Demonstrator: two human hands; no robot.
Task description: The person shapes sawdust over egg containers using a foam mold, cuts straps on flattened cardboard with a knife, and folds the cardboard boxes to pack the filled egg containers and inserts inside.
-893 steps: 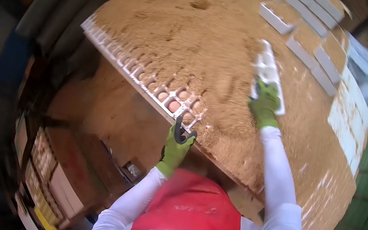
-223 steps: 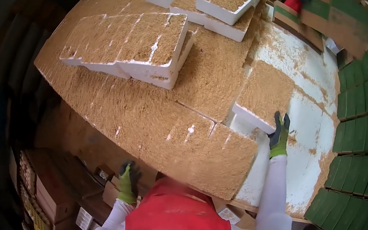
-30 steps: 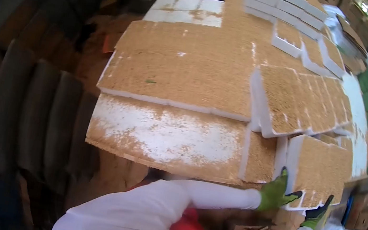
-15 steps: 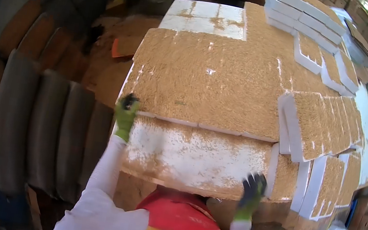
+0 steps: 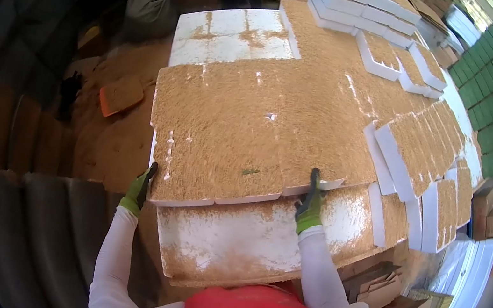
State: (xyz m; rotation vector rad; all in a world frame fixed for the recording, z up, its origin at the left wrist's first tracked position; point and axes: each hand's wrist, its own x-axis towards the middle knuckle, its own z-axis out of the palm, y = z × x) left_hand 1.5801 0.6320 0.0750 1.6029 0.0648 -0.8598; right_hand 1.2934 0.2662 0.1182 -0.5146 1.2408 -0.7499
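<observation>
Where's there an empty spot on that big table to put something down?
The near white strip, dusted brown, has room between the wide block of filled trays and the red apron, though the right arm crosses it. Another white patch lies beyond that block, far left. The right side's crowded with leaning trays.

a hand could pass low over the white strip (image 5: 226, 241) along the table's near side, though the right hand (image 5: 311, 206) and its forearm cross it. behind, sawdust-topped trays (image 5: 245, 200) form a low wall; tilted trays (image 5: 395, 161) obstruct the right, stacked trays (image 5: 340, 2) the far side.
</observation>
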